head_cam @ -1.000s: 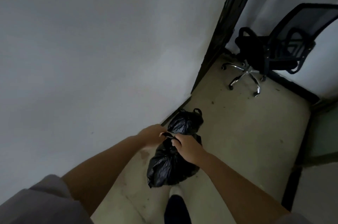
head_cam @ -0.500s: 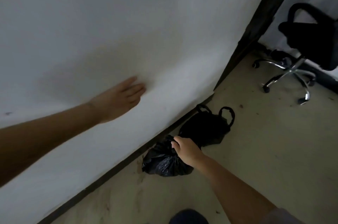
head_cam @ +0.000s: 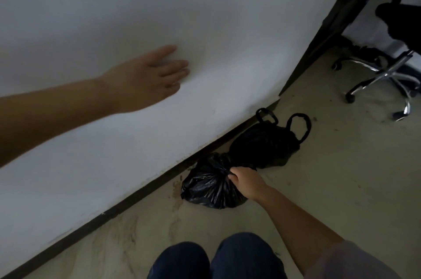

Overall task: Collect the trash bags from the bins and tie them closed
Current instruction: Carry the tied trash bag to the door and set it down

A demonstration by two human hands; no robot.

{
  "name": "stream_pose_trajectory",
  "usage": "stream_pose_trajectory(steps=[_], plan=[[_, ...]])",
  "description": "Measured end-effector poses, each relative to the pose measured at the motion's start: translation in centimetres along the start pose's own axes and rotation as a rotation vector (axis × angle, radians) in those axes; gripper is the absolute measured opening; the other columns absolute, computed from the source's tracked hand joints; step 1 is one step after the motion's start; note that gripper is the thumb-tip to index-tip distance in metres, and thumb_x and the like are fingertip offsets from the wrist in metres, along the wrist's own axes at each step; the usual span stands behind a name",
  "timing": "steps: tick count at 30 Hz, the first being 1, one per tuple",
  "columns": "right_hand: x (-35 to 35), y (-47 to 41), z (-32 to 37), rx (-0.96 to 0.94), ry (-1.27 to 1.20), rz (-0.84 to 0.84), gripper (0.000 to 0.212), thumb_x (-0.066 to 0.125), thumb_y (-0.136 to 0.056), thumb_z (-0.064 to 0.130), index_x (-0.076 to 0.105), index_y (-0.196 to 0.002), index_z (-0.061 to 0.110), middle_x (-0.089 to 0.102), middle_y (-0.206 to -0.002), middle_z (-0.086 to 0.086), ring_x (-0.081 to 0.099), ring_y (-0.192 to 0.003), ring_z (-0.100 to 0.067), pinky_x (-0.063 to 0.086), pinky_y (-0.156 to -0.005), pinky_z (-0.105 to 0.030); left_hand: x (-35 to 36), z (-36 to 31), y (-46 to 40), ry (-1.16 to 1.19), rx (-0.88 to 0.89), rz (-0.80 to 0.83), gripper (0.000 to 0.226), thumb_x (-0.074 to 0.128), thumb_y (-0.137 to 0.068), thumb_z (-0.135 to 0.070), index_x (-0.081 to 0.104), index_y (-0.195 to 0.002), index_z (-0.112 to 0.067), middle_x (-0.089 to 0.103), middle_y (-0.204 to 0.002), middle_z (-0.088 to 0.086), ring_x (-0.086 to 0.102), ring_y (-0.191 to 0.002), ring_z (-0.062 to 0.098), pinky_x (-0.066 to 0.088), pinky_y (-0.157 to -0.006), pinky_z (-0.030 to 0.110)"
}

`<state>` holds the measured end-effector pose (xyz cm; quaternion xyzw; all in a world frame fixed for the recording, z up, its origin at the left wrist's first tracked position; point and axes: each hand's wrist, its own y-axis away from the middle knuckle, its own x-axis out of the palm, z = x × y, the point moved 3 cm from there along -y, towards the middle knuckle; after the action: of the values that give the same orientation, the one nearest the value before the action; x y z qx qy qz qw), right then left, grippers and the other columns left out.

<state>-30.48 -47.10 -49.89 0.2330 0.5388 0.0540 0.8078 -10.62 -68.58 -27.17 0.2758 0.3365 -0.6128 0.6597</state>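
- Right hand (head_cam: 245, 182) pinches the gathered neck of the near black trash bag (head_cam: 208, 186), lower centre, by the skirting; thin film may tear or slip.
- Left hand (head_cam: 145, 79), fingers straight and together, lies flat on the wall (head_cam: 227, 16).
- Second black bag (head_cam: 264, 146) touching behind: loop handles loose, knot unconfirmed, spill risk.

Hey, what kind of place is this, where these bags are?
Probably an office or workroom: a black swivel office chair on a chrome wheeled base, bare white wall with dark baseboard, and worn concrete floor.
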Motion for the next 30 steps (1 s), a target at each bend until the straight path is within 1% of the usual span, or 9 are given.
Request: stream_pose_trajectory(steps=[3,5,8,10,13,18,22,26,30], plan=[[-5.8,2.8,1.1,0.010,0.024,0.098,0.034,0.041,-0.099,0.035,0.052,-0.126,0.019,0.056,-0.127,-0.003,0.052,-0.120,-0.025,0.035,-0.104,-0.042,-0.8,-1.3,-0.2,-0.066,0.040,0.158,0.025,0.063,-0.080,-0.006,0.069,-0.104,-0.001,0.062,-0.127,0.017,0.054,-0.124,0.032,0.009,-0.117,0.048],[-10.9,5.2,2.5,0.010,0.054,0.133,0.039,0.043,-0.098,0.036,0.045,-0.135,0.023,0.049,-0.139,-0.002,0.045,-0.128,-0.024,0.023,-0.113,-0.047,-3.1,-1.3,-0.5,-0.025,0.008,0.268,0.025,0.055,-0.083,-0.012,0.074,-0.099,-0.008,0.061,-0.129,0.012,0.053,-0.126,0.029,0.001,-0.118,0.050],[-18.6,8.6,4.8,0.022,0.103,0.181,0.043,0.041,-0.099,0.037,0.040,-0.139,0.023,0.044,-0.143,-0.004,0.041,-0.131,-0.026,0.017,-0.115,-0.052,-6.8,-1.6,-1.8,0.158,-0.067,0.511,0.039,0.036,-0.096,-0.019,0.055,-0.130,-0.012,0.026,-0.154,0.016,0.019,-0.146,0.029,-0.008,-0.117,0.053],[-23.4,10.8,6.7,0.033,0.139,0.209,0.045,0.040,-0.099,0.038,0.038,-0.141,0.022,0.044,-0.142,-0.006,0.041,-0.130,-0.028,0.017,-0.114,-0.053,-10.4,-1.6,-3.2,0.352,-0.103,0.722,0.043,0.035,-0.098,-0.019,0.037,-0.141,-0.015,0.017,-0.157,0.015,0.010,-0.147,0.027,0.002,-0.119,0.051],[-29.9,13.5,10.1,0.058,0.192,0.208,0.041,0.039,-0.099,0.037,0.044,-0.134,0.017,0.049,-0.132,-0.008,0.047,-0.122,-0.030,0.024,-0.110,-0.051,-16.4,-0.3,-5.3,0.622,-0.229,0.746,0.040,0.038,-0.097,-0.023,0.041,-0.137,-0.016,0.041,-0.142,0.011,0.037,-0.133,0.028,0.031,-0.109,0.042],[-37.3,18.3,15.3,0.151,0.318,0.129,0.013,0.043,-0.098,0.019,0.053,-0.091,0.015,0.044,-0.071,0.001,0.041,-0.060,-0.017,0.032,-0.072,-0.036,-25.4,2.4,-4.6,0.987,-0.417,0.724,0.037,0.038,-0.096,-0.023,0.047,-0.132,-0.019,0.050,-0.135,0.006,0.049,-0.123,0.025,0.041,-0.099,0.038],[-39.4,22.4,19.2,0.106,0.285,0.018,0.011,0.043,-0.097,0.015,0.051,-0.090,0.014,0.055,-0.095,-0.005,0.057,-0.090,-0.026,0.037,-0.074,-0.035,-30.2,4.1,-0.9,1.059,-0.562,0.666,0.038,0.038,-0.097,-0.025,0.044,-0.135,-0.022,0.046,-0.140,0.005,0.045,-0.127,0.023,0.037,-0.103,0.035],[-39.5,25.9,23.0,0.104,0.278,0.006,0.034,0.041,-0.096,0.012,0.031,-0.064,0.018,0.045,-0.079,-0.002,0.050,-0.081,-0.023,0.040,-0.069,-0.031,-33.4,5.4,4.6,1.095,-0.684,0.648,0.038,0.038,-0.097,-0.028,0.044,-0.135,-0.022,0.048,-0.138,0.006,0.047,-0.125,0.023,0.038,-0.102,0.036],[-39.4,27.2,27.7,0.021,0.347,0.090,0.017,0.042,-0.094,0.008,0.058,-0.096,0.007,0.059,-0.096,-0.007,0.060,-0.089,-0.026,0.042,-0.067,-0.031,-35.3,5.5,11.1,1.106,-0.795,0.655,0.037,0.040,-0.097,-0.028,0.048,-0.132,-0.020,0.053,-0.134,0.006,0.051,-0.121,0.024,0.042,-0.101,0.037]])
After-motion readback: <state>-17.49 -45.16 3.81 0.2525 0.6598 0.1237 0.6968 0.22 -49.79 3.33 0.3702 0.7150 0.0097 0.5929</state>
